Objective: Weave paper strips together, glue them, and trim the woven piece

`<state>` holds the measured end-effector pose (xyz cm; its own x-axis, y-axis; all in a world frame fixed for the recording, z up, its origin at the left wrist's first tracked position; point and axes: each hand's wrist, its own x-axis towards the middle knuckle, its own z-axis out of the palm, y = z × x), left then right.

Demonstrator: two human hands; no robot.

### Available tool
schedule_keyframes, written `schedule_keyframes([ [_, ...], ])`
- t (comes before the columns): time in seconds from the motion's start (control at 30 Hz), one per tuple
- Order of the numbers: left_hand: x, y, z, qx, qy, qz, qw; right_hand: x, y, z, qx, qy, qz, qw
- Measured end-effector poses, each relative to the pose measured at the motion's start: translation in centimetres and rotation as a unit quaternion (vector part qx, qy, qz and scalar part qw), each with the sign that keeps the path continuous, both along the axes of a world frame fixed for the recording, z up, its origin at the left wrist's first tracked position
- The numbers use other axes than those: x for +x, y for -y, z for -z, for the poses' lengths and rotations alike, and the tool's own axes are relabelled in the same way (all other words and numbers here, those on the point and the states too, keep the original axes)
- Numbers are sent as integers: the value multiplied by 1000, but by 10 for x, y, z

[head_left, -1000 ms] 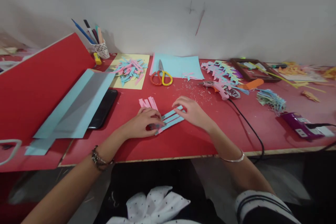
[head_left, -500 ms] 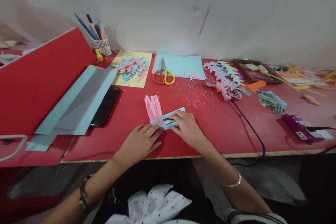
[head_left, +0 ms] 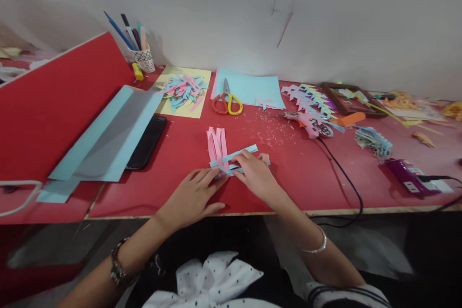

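Pink paper strips (head_left: 216,144) stand away from me on the table, crossed near their lower end by blue paper strips (head_left: 242,152) that run to the right. My left hand (head_left: 197,195) lies over the near side of the crossing, fingertips pressing on it and thumb spread away. Over the blue strips, my right hand (head_left: 257,175) has its fingers curled, with thumb and index closed on a lower blue strip. The right hand hides part of these strips, and the left fingers cover the near edge of the weave.
Scissors (head_left: 226,98) lie beyond the strips, by blue sheets (head_left: 249,84). Cut paper pieces (head_left: 184,90) are heaped at the back left. A phone (head_left: 147,144) sits under folded blue paper (head_left: 108,130). To the right are a pink glue gun (head_left: 306,122) and a purple socket box (head_left: 407,178).
The view has shifted slightly. The blue strips have spread apart at their right end, and my right fingers have moved along them. My left thumb has opened farther from its fingers.
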<state>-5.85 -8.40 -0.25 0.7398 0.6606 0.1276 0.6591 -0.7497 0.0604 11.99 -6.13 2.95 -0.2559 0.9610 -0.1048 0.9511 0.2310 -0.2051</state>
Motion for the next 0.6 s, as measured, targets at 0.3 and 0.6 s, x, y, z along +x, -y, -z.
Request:
schedule_keyframes([
  [0.3, -2, 1, 4, 4, 31, 6, 999, -6, -6, -2, 40, 56, -58, 996],
  [0.6, -3, 1, 9, -10, 43, 3, 999, 4, -12, -8, -15, -68, -63, 996],
])
